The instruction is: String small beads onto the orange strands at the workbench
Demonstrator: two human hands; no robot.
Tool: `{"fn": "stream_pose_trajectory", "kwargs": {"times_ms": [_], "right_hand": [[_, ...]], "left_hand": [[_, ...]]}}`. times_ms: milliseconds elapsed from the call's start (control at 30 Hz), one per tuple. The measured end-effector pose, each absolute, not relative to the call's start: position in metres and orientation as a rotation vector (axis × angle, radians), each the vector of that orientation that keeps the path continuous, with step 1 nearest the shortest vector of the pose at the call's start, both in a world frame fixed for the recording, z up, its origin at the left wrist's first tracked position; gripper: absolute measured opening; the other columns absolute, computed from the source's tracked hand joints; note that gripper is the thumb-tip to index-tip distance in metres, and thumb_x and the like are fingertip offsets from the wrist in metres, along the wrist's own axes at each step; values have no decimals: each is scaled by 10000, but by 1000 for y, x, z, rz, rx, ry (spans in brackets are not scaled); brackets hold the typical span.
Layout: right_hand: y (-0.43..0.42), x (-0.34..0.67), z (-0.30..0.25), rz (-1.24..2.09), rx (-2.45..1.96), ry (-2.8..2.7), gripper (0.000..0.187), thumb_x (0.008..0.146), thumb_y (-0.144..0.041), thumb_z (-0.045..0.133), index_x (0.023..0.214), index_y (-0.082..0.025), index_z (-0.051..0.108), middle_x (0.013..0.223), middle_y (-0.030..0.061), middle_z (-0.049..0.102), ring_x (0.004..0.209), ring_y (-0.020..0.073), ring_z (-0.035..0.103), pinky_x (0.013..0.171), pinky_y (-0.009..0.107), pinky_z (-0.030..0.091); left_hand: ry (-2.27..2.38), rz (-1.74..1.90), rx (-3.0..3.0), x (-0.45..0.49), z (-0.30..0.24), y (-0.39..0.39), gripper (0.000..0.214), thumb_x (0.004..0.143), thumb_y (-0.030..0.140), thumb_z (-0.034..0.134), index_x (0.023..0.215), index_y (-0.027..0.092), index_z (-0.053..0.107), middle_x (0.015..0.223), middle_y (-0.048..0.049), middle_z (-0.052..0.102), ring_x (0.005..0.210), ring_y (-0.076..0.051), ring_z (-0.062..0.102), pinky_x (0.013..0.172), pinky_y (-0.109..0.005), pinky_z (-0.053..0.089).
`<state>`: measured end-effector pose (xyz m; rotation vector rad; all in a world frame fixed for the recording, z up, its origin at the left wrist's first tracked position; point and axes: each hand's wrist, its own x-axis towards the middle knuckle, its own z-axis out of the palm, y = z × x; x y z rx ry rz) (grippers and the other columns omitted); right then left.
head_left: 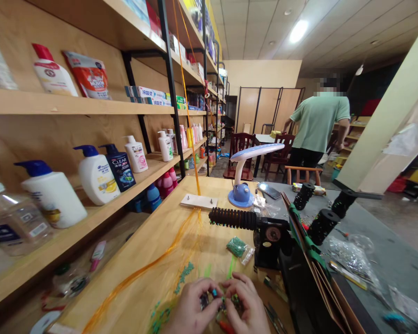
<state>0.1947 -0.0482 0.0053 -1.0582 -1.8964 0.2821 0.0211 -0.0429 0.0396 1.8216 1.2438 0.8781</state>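
At the near edge of the wooden table, my left hand point(194, 307) and my right hand point(244, 304) are close together, fingers pinched. Between them is a small dark piece with teal and green bits point(214, 293), too small and partly hidden to name. Loose teal beads point(184, 274) are scattered just beyond my left hand, with more green beads point(159, 317) lower left. A bag of green beads point(237, 247) lies beyond my right hand. Orange threads point(139, 264) run across the table from under a pale clamp plate point(198, 201).
A black machine with a ridged roller point(233, 218) stands beyond my hands, right of the threads. Behind it are a blue desk lamp point(241, 195) and a phone point(269, 190). Shelves of bottles point(97, 175) line the left. A person in a green shirt point(318, 120) stands at the back.
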Motion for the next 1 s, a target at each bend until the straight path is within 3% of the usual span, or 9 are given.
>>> {"fn": "stream_pose_trajectory", "kwargs": {"times_ms": [200,467,733,1000], "right_hand": [[-47,193,1,263,-1055,-1890,135,784,-126,544,794,-255,581,868,9,747,960,274,671,846,462,559],[-44,197,0,316,-945,-2019,206,817,-106,592,919,-278,642,1064,35,733,1079,253,633,890,392,546],[-42,179,-6,170,-961,-2026,232,671,-74,585,803,-264,564,953,-10,748,984,279,664,846,456,519],[-40,171,-17,158,-940,-2083,229,672,-100,588,820,-271,557,952,-23,743,994,276,657,870,448,484]], "left_hand": [[1276,881,1813,24,36,-41,97,776,194,621,752,166,711,720,-47,713,648,-182,604,599,-239,428],[1254,831,1636,14,43,-39,58,703,201,660,671,159,685,653,-16,640,671,-192,575,631,-260,414],[1240,870,1558,1,36,-47,19,670,179,588,654,185,596,615,26,554,610,-161,512,578,-252,384],[1321,864,1639,-7,24,-50,81,694,196,614,615,176,615,591,16,562,612,-165,520,582,-250,388]]}}
